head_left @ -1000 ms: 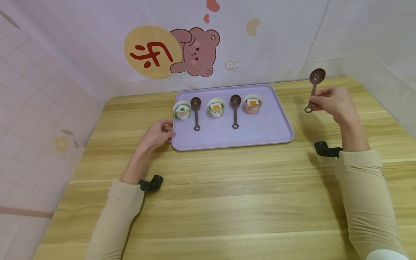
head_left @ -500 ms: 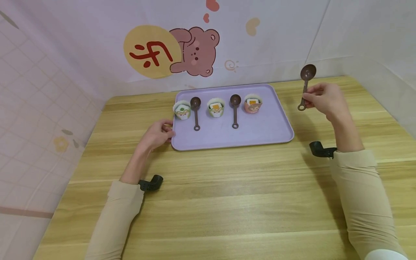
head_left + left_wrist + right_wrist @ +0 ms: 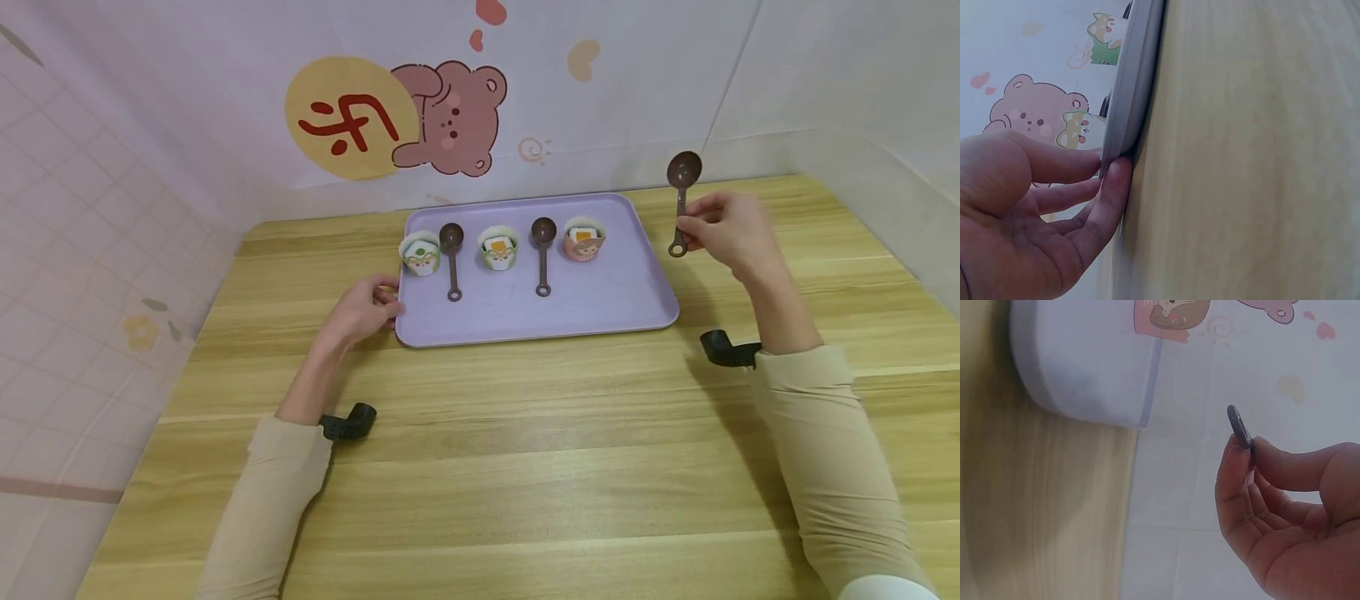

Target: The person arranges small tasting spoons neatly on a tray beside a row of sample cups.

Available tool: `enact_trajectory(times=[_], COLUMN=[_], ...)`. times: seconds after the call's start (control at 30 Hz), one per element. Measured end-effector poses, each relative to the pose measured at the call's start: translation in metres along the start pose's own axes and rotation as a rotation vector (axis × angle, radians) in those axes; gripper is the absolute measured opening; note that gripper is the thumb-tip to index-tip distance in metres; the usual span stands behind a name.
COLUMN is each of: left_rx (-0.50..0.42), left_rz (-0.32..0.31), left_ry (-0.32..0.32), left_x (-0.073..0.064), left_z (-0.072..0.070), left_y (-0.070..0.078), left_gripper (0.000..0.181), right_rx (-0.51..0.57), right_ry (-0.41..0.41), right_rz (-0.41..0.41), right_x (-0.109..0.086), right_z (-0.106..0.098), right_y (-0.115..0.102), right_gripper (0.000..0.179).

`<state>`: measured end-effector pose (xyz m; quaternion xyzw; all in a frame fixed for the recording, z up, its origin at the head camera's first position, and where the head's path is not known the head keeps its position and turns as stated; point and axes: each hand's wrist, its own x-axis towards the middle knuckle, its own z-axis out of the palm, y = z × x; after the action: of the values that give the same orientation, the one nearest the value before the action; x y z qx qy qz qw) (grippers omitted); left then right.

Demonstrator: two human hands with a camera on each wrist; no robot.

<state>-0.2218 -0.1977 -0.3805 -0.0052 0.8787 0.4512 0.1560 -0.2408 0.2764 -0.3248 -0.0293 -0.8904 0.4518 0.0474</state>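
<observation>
My right hand point(image 3: 727, 232) pinches a brown measuring spoon point(image 3: 683, 171) by its handle, bowl up, in the air beyond the tray's right side. Only the handle's end point(image 3: 1239, 427) shows in the right wrist view. My left hand point(image 3: 363, 310) grips the left rim of the lilac tray point(image 3: 480, 321), thumb and a finger on either side of the rim in the left wrist view. Across the tray stand three paper cups with small filled tops: left point(image 3: 422, 255), middle point(image 3: 498, 249) and right point(image 3: 584, 241). Two more brown spoons, left point(image 3: 452, 258) and right point(image 3: 543, 254), lie between them.
The tray rests on a wooden table point(image 3: 510, 450) near its back edge. Behind it hangs a pale cloth point(image 3: 622, 108) printed with a bear and hearts. A black wrist mount point(image 3: 727, 348) sticks out from the right wrist, another point(image 3: 351, 422) from the left.
My right hand has carried its spoon leftward, closer to the tray's right edge. The left hand, the tray and the things on it have stayed put.
</observation>
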Motion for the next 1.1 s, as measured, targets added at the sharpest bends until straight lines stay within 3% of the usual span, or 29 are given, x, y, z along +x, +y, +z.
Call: enact_trajectory(times=[0.53,1.1], left_rx=[-0.002,-0.009], left_rz=[0.016,0.003], left_ry=[0.000,-0.002], left_x=[0.000,-0.001], left_z=[0.000,0.000], left_y=[0.000,0.001], left_gripper=[0.047,0.047], right_rx=[0.020,-0.009], right_ry=[-0.026,-0.092], right_rz=[-0.042,-0.032], right_x=[0.000,0.005], right_z=[0.016,0.035], right_y=[-0.002,0.002], right_gripper=[0.026,0.027])
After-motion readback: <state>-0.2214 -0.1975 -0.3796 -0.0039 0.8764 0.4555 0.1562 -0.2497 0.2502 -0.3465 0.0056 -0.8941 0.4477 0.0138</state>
